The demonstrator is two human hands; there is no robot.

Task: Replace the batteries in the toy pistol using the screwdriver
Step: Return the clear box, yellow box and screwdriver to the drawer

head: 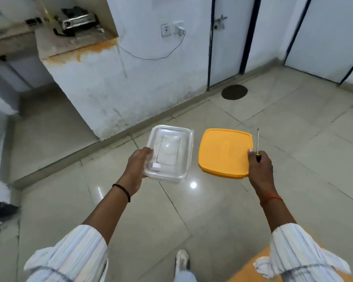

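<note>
your screwdriver (257,146) sits right of centre in the frame, its thin metal shaft pointing up and its black-and-yellow handle clenched in your right hand (260,166). the same hand pinches the right edge of a flat, matte orange lid (224,152), a rounded square of plastic, with your thumb on top of it. just left of it, apart from the lid, your left hand (137,165) grasps the left side of a clear rectangular container (169,152) with rounded corners, glossy and see-through; a pale oblong shape shows inside, too blurred to identify. the toy pistol is not plainly visible. a black band circles your left wrist, an orange thread your right, and striped white sleeves are rolled up your forearms. below lies a glossy beige tiled floor (293,129). a scuffed white wall (130,88) fills the upper centre, and a round dark drain cover (234,92) sits in the floor at upper right.
</note>
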